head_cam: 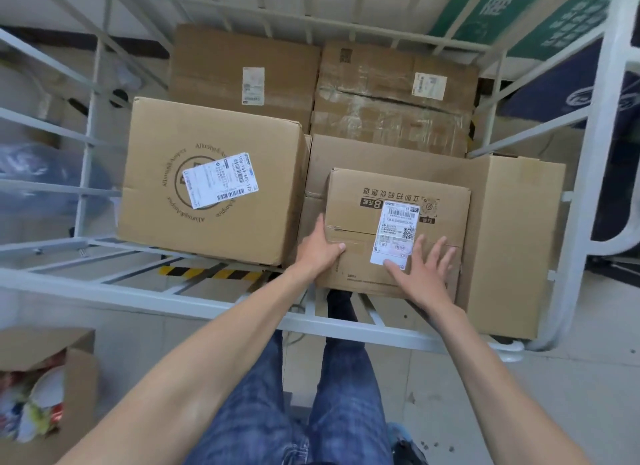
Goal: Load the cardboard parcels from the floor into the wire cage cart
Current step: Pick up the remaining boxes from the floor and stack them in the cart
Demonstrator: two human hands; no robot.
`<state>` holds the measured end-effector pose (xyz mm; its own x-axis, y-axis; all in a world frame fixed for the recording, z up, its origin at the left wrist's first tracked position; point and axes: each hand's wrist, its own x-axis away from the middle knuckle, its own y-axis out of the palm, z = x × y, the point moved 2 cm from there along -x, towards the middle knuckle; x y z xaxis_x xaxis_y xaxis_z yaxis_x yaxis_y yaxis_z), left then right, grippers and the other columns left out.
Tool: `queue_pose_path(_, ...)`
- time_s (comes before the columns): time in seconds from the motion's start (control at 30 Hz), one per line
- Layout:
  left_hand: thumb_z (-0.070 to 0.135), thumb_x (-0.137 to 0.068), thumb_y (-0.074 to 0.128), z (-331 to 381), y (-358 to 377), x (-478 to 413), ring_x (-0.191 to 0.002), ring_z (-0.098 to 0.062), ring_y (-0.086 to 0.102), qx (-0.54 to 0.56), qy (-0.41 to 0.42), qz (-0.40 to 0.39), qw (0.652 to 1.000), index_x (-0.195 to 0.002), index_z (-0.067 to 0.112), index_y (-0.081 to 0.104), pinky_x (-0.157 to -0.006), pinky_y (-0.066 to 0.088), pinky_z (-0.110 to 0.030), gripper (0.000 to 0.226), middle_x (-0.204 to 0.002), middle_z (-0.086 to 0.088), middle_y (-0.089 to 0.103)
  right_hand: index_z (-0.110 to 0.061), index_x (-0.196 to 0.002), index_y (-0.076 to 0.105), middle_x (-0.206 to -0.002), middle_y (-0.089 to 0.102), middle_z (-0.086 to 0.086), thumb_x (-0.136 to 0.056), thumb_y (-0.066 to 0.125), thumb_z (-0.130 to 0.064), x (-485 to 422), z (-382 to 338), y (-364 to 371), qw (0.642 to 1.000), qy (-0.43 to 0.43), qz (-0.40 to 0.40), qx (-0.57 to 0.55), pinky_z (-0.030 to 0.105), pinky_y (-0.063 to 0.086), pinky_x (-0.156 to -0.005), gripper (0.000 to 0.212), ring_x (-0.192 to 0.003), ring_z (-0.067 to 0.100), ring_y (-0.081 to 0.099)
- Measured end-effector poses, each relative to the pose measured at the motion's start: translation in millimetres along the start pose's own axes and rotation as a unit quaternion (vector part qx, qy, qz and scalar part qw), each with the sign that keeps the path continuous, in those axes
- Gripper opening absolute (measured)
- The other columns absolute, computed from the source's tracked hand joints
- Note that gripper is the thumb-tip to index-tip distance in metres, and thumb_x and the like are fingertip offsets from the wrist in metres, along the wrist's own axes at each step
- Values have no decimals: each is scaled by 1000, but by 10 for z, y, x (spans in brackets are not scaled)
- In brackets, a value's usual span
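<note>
A small brown parcel (394, 194) with a white shipping label lies on top of a larger flat carton (509, 243) at the front right of the white wire cage cart (194, 302). My left hand (317, 245) grips the small parcel's left front corner, thumb on top. My right hand (424, 269) rests flat on its top near the label, fingers spread. A big carton with a round logo (211, 177) stands at the front left of the cart. Two more cartons (242, 73) (394, 94) fill the back.
An open cardboard box (45, 388) with colourful packets stands on the floor at the lower left. The cart's front rail runs across below my hands. Yellow-black tape (207, 273) marks the floor under the cart. Green banners (540, 14) hang at the top right.
</note>
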<state>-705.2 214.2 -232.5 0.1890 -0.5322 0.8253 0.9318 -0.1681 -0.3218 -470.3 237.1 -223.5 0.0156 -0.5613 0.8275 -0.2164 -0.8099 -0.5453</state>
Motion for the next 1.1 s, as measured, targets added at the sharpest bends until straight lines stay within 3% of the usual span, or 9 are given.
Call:
queue_pose_path(0.27,37,-91,63,-307,74,192,-123,-27,58,-43,-5,-41,998,-159,29,5,-106,45,-40,90,-144,-1,56,-25,-157,-20,-155,-43,11,-88,42,-76,276,45,253,997,40,-45,-57,53,-13,-117,106,-138,37,-44)
queue_pose_path(0.4,37,-101,50,-253,-67,312,-123,-29,57,-96,-9,-83,992,-159,21,-9,-104,46,-41,84,-144,-12,53,-18,-158,-16,-158,-37,16,-96,49,-55,381,-182,266,990,102,-29,-97,51,-9,-119,97,-144,42,-34)
queue_pose_path(0.5,37,-100,52,-68,-582,381,-121,-22,59,-9,66,-37,997,-156,22,23,-100,50,-42,65,-141,-8,56,-18,-160,-8,-164,-26,14,-100,49,-35,423,-749,215,986,51,66,-145,48,-2,-121,84,-150,34,-25)
queue_pose_path(0.57,37,-95,56,39,-1206,414,-99,-17,70,158,139,-10,978,-133,30,55,-79,60,-37,38,-119,-5,70,-24,-160,-3,-167,-17,4,-99,50,-30,440,-1302,195,970,-35,92,-221,45,4,-123,81,-153,24,-16)
queue_pose_path(0.63,42,-89,59,-37,-1993,373,-90,-15,73,226,167,115,953,-114,32,66,-69,60,-34,28,-101,-1,75,-28,-160,1,-169,-5,-4,-97,53,-33,428,-1878,195,946,-93,61,-304,43,10,-124,82,-154,17,-1)
queue_pose_path(0.73,55,-85,63,-465,-3051,108,-129,-14,52,107,80,272,953,-144,29,45,-104,47,-44,67,-143,-1,54,-32,-160,-2,-168,8,-7,-96,58,-40,334,-2556,193,922,-101,12,-373,44,20,-122,88,-153,16,15)
queue_pose_path(0.8,65,-81,65,-836,-3394,-79,-143,-29,35,45,-49,213,975,-156,29,19,-110,35,-57,95,-160,-7,30,-35,-159,-7,-167,14,-3,-95,59,-36,284,-2782,225,925,-88,8,-371,42,29,-118,92,-149,21,26)
queue_pose_path(0.93,74,-80,58,-1231,-3292,-169,-127,-32,51,-7,-98,103,990,-149,21,27,-101,44,-50,93,-149,-9,47,-39,-158,-7,-155,37,7,-95,54,-25,383,-2801,354,933,-26,40,-356,30,40,-87,89,-121,23,52)
queue_pose_path(1.1,71,-84,56,-1434,-3157,30,-124,-34,55,-22,-68,114,991,-140,17,36,-102,45,-52,81,-143,-9,53,-30,-160,-1,-156,31,11,-91,52,-36,725,-2744,542,942,40,48,-330,46,41,-108,87,-135,31,42)
